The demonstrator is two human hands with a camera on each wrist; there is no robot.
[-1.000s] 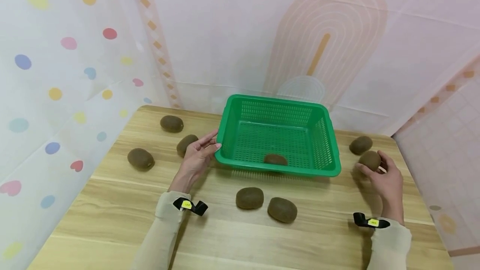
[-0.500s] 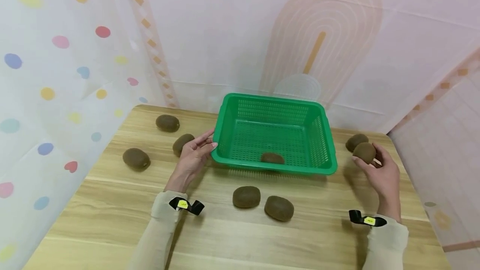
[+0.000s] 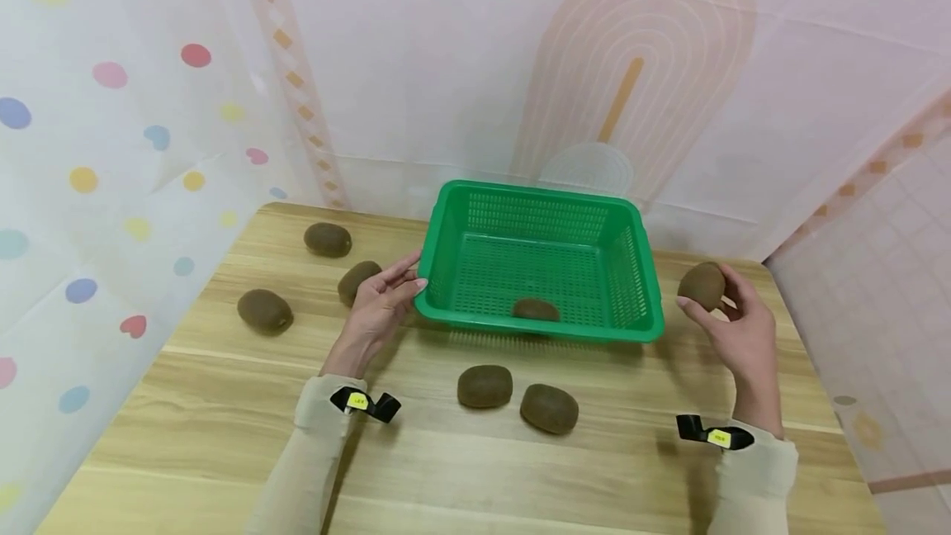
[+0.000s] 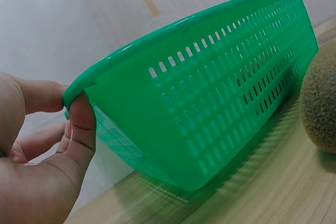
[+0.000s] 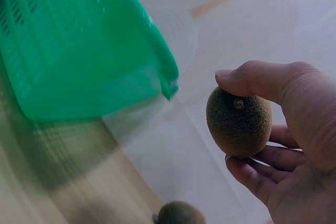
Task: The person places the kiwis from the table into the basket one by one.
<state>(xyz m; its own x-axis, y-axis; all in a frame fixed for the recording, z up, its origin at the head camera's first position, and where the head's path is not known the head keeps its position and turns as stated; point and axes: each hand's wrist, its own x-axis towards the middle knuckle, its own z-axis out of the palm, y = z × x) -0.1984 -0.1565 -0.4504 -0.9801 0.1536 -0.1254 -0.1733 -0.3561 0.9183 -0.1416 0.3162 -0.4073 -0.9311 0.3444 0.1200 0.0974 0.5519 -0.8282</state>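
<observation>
Kiwifruit (image 3: pixel 702 286) aloft!

The right hand (image 3: pixel 743 330) pinches it above the tabletop (image 3: pixel 416 469), near the far right corner; the left hand (image 3: pixel 379 310) pinches the rim of the green basket (image 3: pixel 594 334). Loading, it seems; next calls for a leftward carry.

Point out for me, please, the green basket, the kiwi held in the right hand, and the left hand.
Green basket (image 3: pixel 524 267), head view: bare part of its floor.
Held kiwi (image 5: pixel 239 125), right wrist view: middle of its brown side.
Left hand (image 3: pixel 377 309), head view: middle of the hand.
</observation>
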